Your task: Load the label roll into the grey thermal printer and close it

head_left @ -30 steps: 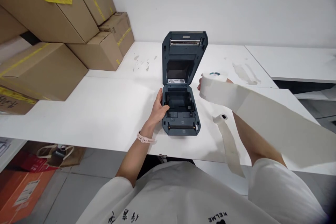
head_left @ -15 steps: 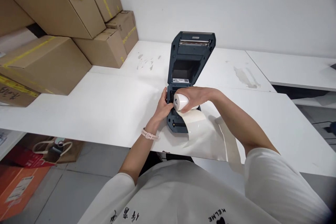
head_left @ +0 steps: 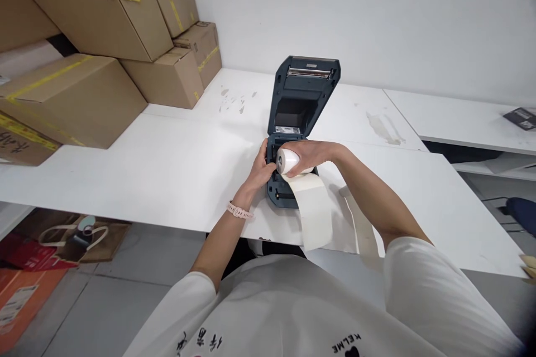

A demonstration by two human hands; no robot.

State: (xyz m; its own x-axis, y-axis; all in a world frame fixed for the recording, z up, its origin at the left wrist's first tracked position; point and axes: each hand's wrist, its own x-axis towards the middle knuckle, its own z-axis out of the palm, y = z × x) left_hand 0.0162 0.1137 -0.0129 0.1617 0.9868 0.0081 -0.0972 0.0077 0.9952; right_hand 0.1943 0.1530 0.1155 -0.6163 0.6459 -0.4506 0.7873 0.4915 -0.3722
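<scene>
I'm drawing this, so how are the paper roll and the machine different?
The roll is white; the machine is dark blue-grey. The roll is round and smaller; the machine is angular and bigger. The right hand holds the roll; the machine stands open on the table. A hand touches each.

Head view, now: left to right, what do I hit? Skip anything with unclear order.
Cardboard boxes → pink wristband → left hand → open printer → loose paper strip → black box.
</scene>
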